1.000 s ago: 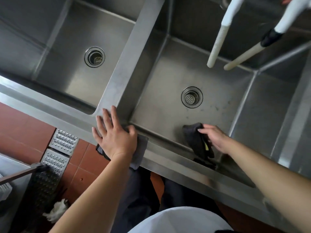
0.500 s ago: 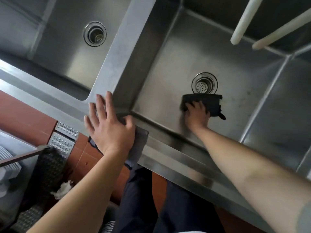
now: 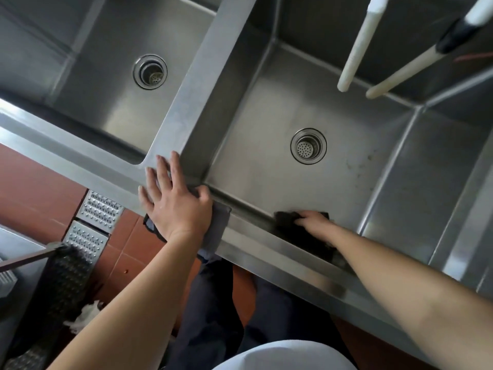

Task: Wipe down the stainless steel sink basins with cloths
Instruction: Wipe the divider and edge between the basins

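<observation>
Two stainless steel basins lie below me: the left basin (image 3: 88, 84) and the right basin (image 3: 360, 161), split by a steel divider (image 3: 202, 84). My left hand (image 3: 173, 201) lies flat, fingers spread, pressing a grey cloth (image 3: 220, 222) onto the front rim where the divider meets it. My right hand (image 3: 313, 218) reaches down inside the right basin and presses a black cloth (image 3: 301, 231) against the foot of the near wall. Part of that cloth is hidden by my forearm.
Each basin has a round drain strainer: the left drain (image 3: 150, 71) and the right drain (image 3: 308, 146). Two white spout tubes (image 3: 357, 46) hang over the right basin's far side. Red floor tiles, perforated metal grates (image 3: 93, 222) and a black mat lie below left.
My right hand has pulled the black cloth back from beside the drain to the near wall of the right basin. My left hand stays on the grey cloth at the rim.
</observation>
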